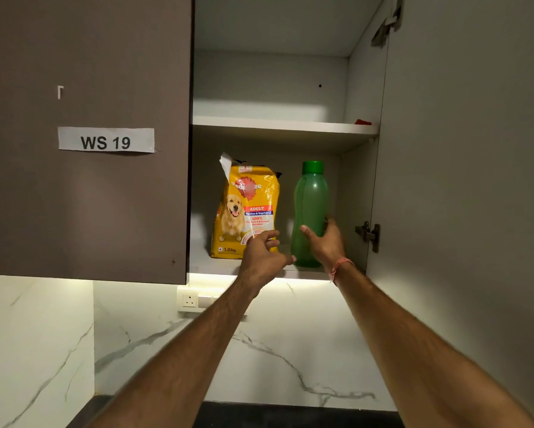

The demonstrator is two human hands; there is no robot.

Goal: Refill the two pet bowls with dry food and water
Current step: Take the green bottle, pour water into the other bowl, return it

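Observation:
A yellow dry dog food bag, its top torn open, stands on the lower shelf of an open wall cabinet. To its right stands a green water bottle with a green cap. My right hand wraps around the bottle's lower half, thumb on its left side. My left hand reaches toward the bag's lower right corner with fingers spread, touching or just short of it. The pet bowls are not in view.
The cabinet's right door is swung open beside my right arm; the left door, labelled WS 19, is closed. The upper shelf holds a small red item at its right end. Below are a wall socket, marble backsplash and dark counter edge.

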